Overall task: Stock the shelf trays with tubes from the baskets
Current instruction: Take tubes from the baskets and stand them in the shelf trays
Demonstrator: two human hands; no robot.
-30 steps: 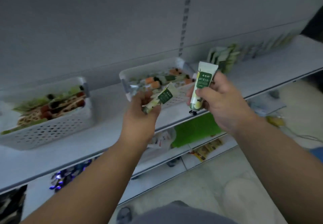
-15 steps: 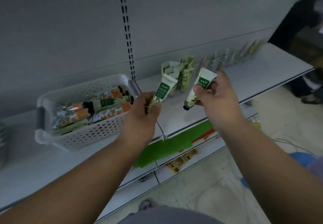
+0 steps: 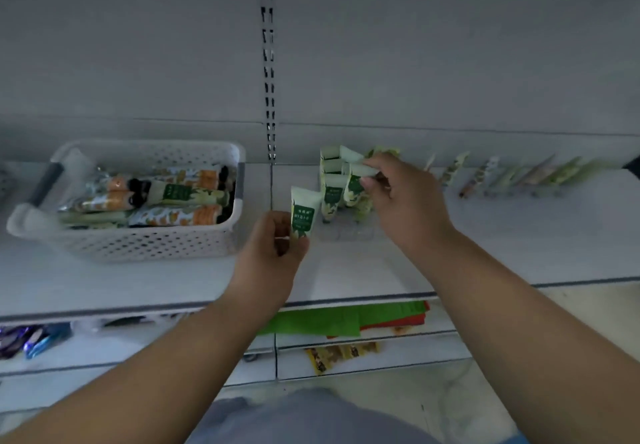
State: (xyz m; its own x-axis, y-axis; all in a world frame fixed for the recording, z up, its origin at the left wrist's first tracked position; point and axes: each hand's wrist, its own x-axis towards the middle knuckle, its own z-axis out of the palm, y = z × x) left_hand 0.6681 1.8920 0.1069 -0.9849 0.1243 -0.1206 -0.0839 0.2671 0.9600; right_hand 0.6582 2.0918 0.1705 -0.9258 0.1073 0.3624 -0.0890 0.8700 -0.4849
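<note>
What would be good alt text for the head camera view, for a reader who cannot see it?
A person's right hand sets a green tube among upright tubes on a white shelf, while the left hand holds another tube. A white basket of more tubes sits to the left.

tube row (image 3: 512,175): blurred, labels unreadable | clear tray (image 3: 346,232): faint | basket (image 3: 145,242): whole

A shop aisle: white metal shelving (image 3: 346,270) with a slotted upright (image 3: 269,62) on its back panel, rows of upright tubes (image 3: 332,197) beyond the right hand (image 3: 398,201), and packaged goods (image 3: 341,355) on lower shelves.
</note>
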